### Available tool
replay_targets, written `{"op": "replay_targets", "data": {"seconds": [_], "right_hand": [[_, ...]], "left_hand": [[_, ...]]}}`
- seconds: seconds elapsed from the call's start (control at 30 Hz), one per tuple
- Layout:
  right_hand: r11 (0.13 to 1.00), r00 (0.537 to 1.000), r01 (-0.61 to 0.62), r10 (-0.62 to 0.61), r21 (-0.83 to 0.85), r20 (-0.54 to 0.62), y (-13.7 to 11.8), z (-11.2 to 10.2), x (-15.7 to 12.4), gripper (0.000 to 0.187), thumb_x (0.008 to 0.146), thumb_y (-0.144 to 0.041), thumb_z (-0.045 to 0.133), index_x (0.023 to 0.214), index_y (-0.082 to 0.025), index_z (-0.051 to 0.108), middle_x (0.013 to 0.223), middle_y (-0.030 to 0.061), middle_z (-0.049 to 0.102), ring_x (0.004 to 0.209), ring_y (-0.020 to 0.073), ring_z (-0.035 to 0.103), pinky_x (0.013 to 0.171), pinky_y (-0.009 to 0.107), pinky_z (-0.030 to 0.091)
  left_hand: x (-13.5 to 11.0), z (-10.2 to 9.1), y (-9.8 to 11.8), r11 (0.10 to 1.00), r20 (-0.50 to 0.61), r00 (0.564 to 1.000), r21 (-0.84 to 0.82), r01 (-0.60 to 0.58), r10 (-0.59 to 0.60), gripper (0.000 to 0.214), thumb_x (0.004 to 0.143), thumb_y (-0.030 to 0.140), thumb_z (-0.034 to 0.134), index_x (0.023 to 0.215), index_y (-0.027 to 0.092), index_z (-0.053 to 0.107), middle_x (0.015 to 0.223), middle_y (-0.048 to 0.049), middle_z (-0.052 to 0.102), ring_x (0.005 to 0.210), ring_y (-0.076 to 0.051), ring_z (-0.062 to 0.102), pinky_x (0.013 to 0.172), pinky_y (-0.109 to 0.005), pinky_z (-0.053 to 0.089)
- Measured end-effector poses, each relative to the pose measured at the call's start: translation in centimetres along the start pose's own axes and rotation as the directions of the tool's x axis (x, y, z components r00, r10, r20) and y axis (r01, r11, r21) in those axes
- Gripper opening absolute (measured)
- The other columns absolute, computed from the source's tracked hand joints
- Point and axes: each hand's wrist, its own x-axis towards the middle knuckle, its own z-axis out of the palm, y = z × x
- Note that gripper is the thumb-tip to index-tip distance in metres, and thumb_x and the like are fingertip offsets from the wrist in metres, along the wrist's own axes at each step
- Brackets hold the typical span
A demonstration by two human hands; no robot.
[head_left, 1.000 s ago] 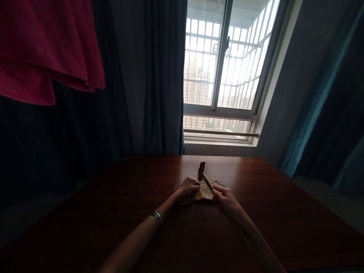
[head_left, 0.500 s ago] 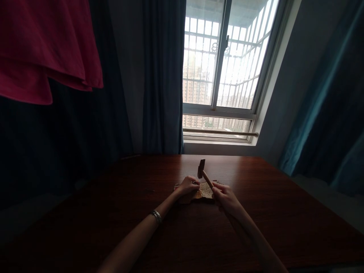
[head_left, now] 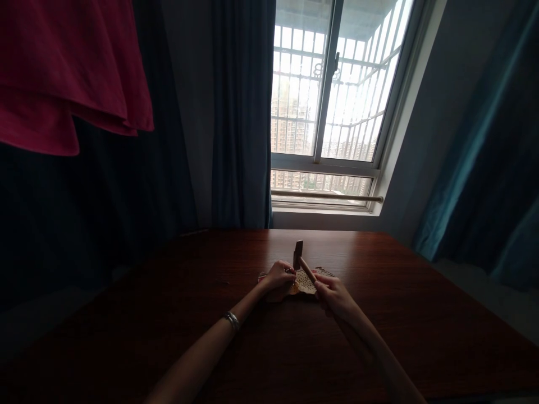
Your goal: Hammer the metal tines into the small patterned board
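A small hammer [head_left: 300, 259] with a wooden handle and a dark head is gripped in my right hand [head_left: 334, 294], its head tilted just above a light, perforated wooden board [head_left: 306, 281] on the dark table [head_left: 379, 314]. My left hand [head_left: 278, 276] rests on the board's left part, fingers pinched on something small right under the hammer head; I cannot make out what it is. A bracelet sits on my left wrist.
A red cloth [head_left: 63, 73] hangs at the upper left. Dark blue curtains [head_left: 242, 112] flank a barred window [head_left: 332, 95] behind the table's far edge. A teal curtain [head_left: 484, 140] hangs on the right.
The hammer head rose a little half a second ago and has come back down closer to the board. My left hand has stayed in place.
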Motion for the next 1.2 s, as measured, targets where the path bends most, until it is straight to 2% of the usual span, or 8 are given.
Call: {"op": "replay_targets", "data": {"seconds": [0.2,0.37,0.57,0.7,0.97,1.2], "right_hand": [[0.999,1.0,0.023,-0.023,0.025,0.009,-0.3,0.0,-0.4,0.052,0.077,-0.048,0.049,0.115,-0.014,0.057,0.059,-0.0041,0.046,0.038,0.0064,0.039,0.032,0.018,0.033],[0.999,0.999,-0.04,0.04,-0.007,0.015,-0.1,0.3,-0.4,0.058,0.075,-0.045,0.05,0.123,-0.012,0.053,0.055,-0.0049,0.045,0.036,0.0073,0.039,0.031,0.019,0.031],[1.0,1.0,-0.009,0.009,-0.017,-0.02,0.1,0.4,0.0,0.054,0.076,-0.046,0.049,0.117,-0.012,0.057,0.056,-0.0038,0.046,0.039,0.0078,0.04,0.033,0.019,0.031],[0.999,0.999,-0.032,0.032,-0.003,-0.002,0.2,0.5,-0.1,0.059,0.074,-0.048,0.051,0.122,-0.013,0.054,0.056,-0.0043,0.046,0.038,0.0082,0.039,0.033,0.02,0.032],[0.998,0.998,-0.069,0.068,0.005,0.01,0.0,0.5,-0.5,0.06,0.075,-0.048,0.05,0.127,-0.019,0.05,0.058,-0.0053,0.045,0.038,0.0074,0.039,0.032,0.019,0.031],[0.998,0.998,-0.058,0.057,0.013,0.012,0.0,0.4,-0.4,0.055,0.075,-0.048,0.052,0.121,-0.018,0.054,0.056,-0.0049,0.046,0.038,0.0074,0.039,0.033,0.019,0.031]], "left_hand": [[0.1,0.1,-0.4,0.999,0.003,1.0,-0.03,-0.028,0.029,0.023,0.066,0.032,0.066,0.076,0.013,0.072,0.083,-0.004,0.071,0.078,-0.018,0.063,0.073,-0.023,0.046],[0.0,0.0,-0.3,1.0,0.013,1.0,0.002,-0.016,0.016,0.024,0.066,0.032,0.065,0.079,0.013,0.073,0.083,-0.004,0.072,0.076,-0.018,0.063,0.07,-0.024,0.046],[-0.1,-0.1,0.0,0.999,-0.008,0.999,-0.025,-0.048,0.047,0.022,0.066,0.031,0.066,0.078,0.013,0.073,0.083,-0.0042,0.072,0.077,-0.017,0.064,0.071,-0.023,0.046],[0.0,0.0,-0.1,0.999,0.001,0.999,-0.028,-0.044,0.044,0.023,0.066,0.031,0.066,0.078,0.013,0.073,0.083,-0.0048,0.072,0.077,-0.017,0.064,0.07,-0.023,0.046],[-0.3,-0.8,1.0,1.0,0.06,0.998,-0.006,-0.03,0.031,0.025,0.066,0.034,0.066,0.077,0.012,0.072,0.081,-0.0048,0.071,0.077,-0.018,0.063,0.069,-0.023,0.044],[-0.4,-1.2,0.9,1.0,0.092,0.996,-0.008,0.006,-0.005,0.034,0.068,0.041,0.064,0.08,0.011,0.073,0.078,-0.0038,0.071,0.074,-0.018,0.062,0.066,-0.023,0.043]]}}
